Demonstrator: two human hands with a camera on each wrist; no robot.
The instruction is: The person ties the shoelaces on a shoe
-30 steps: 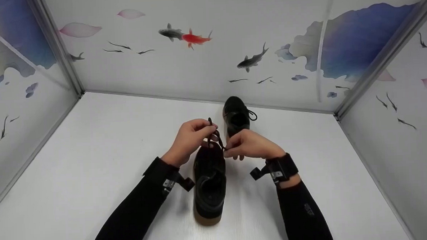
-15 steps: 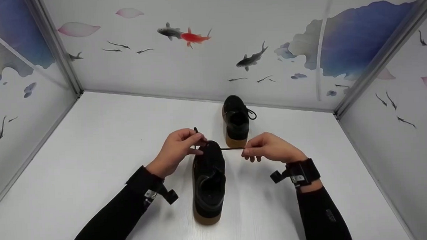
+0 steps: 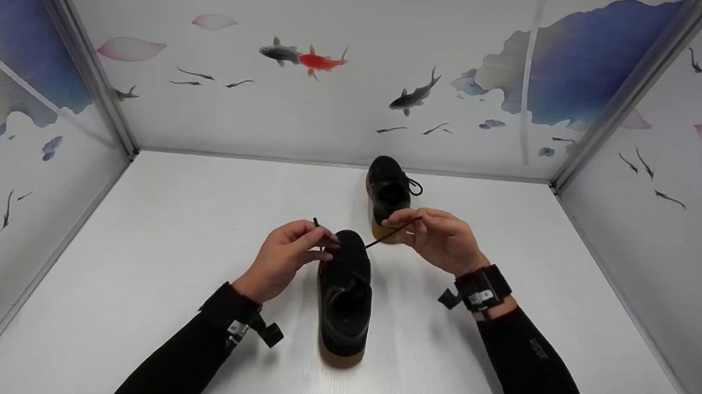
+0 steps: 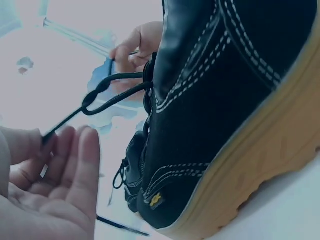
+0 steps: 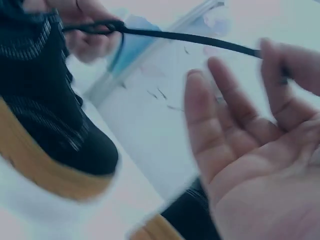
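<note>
A black shoe with a tan sole and white stitching stands on the white surface, its toe pointing away from me. Over its left side, my left hand pinches one end of the black shoelace between thumb and index finger. My right hand, out to the right of the toe, pinches the other lace end between thumb and index finger, the remaining fingers spread. Above the shoe's tongue, the left wrist view shows a knot with a loop in the lace. The lace runs fairly taut to the right hand.
A second black shoe stands farther back near the rear wall, its lace tied in a bow at the right; my right hand overlaps its heel. White panels painted with fish and petals enclose the white surface at the back and sides.
Both hands have drawn apart from above the toe, pulling the lace out sideways. Most recently the right hand turned its palm upward and moved slightly forward and left. The shoes have stayed put.
</note>
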